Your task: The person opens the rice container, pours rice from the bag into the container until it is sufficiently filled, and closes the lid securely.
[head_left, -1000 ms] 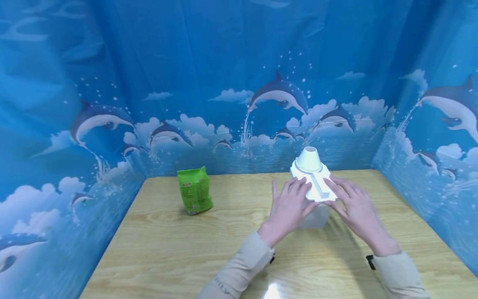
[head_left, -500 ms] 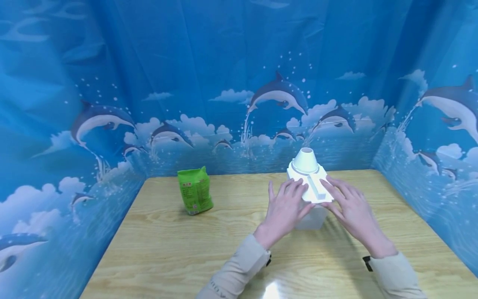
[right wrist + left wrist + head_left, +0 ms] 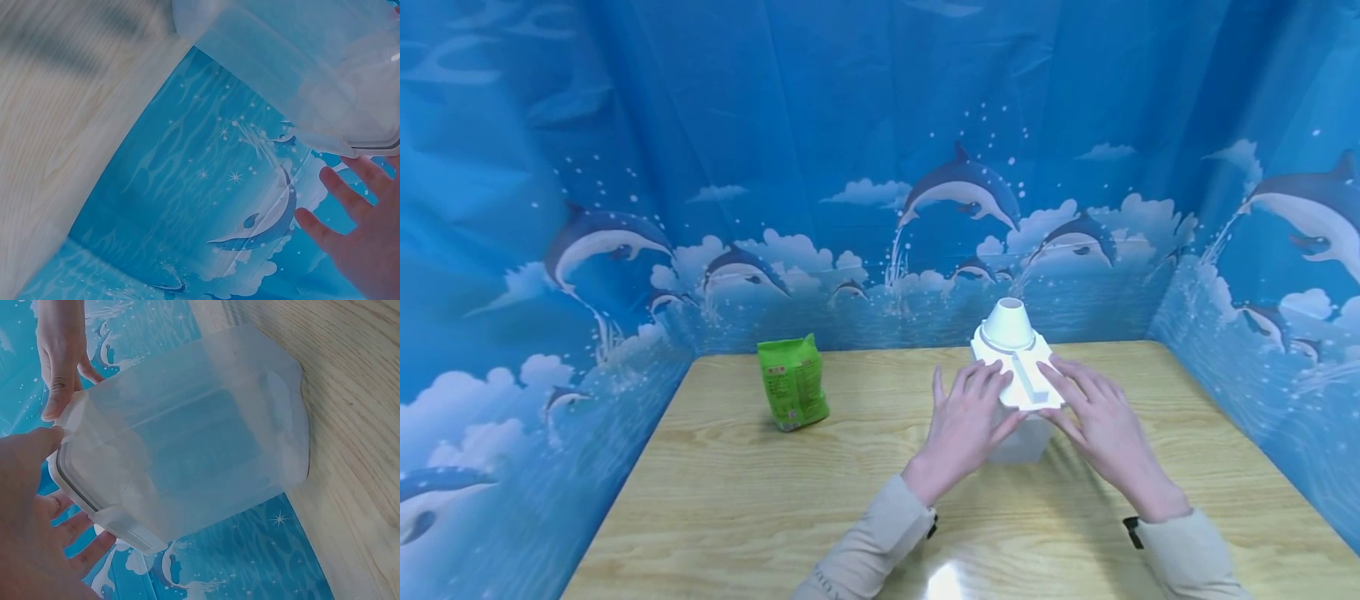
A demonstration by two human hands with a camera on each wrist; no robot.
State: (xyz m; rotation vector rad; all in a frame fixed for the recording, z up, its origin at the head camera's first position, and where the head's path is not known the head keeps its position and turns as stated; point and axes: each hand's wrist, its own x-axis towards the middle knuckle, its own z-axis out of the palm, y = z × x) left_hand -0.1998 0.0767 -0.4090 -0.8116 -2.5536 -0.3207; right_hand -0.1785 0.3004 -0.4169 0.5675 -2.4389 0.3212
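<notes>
A translucent plastic storage container (image 3: 200, 431) stands at the right of the table in the head view. Its white lid (image 3: 1030, 367) carries a white cone-shaped spout (image 3: 1008, 325), open at the top, and a raised bar. My left hand (image 3: 964, 421) grips the lid's left front edge, thumb at the front and fingers along the left side. From the right, my right hand (image 3: 1097, 429) holds the opposite edge, thumb also at the front. Its outer fingers (image 3: 344, 194) are spread in the right wrist view. Both palms' contact is hidden. The walls look see-through; contents cannot be made out.
A green printed bag (image 3: 793, 383) stands upright at the back left of the wooden table (image 3: 775, 508). Behind and beside the table hangs a blue curtain (image 3: 850, 100) with dolphins, close to the container.
Both hands and the container between them have shifted slightly left and a little toward me. The green bag has stayed in place.
</notes>
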